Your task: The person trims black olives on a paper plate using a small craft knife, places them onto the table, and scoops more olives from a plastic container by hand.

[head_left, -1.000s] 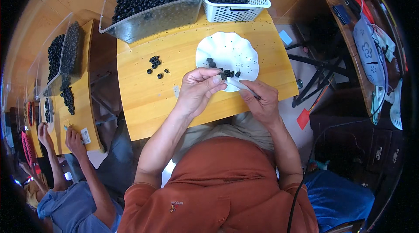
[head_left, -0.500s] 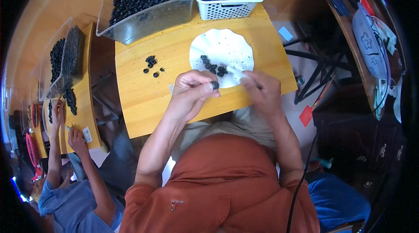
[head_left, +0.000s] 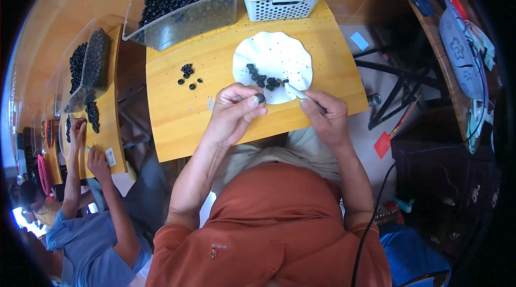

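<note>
My left hand point(head_left: 232, 115) pinches a small round black part point(head_left: 260, 98) between thumb and fingertips, just over the plate's near left edge. A slim pale pen-shaped tool point(head_left: 298, 93) is gripped in my right hand point(head_left: 329, 117). Its tip points up and left over the white scalloped plate point(head_left: 277, 48), close to the black parts there; whether it touches them I cannot tell. A curved row of black parts point(head_left: 272, 83) lies on that plate among dark crumbs. Left of the plate, several more black parts point(head_left: 187, 70) sit on the wooden table point(head_left: 177, 120).
A clear bin point(head_left: 188, 21) and a white perforated basket point(head_left: 277, 12), both filled with black parts, stand at the table's far side. On the left, a co-worker's hands point(head_left: 98, 164) work at another table. A black cable point(head_left: 371, 222) hangs at the right.
My right hand has steadied from a blur, and the tool now shows clearly with its tip over the plate. My left hand still pinches the black part. The view has shifted slightly.
</note>
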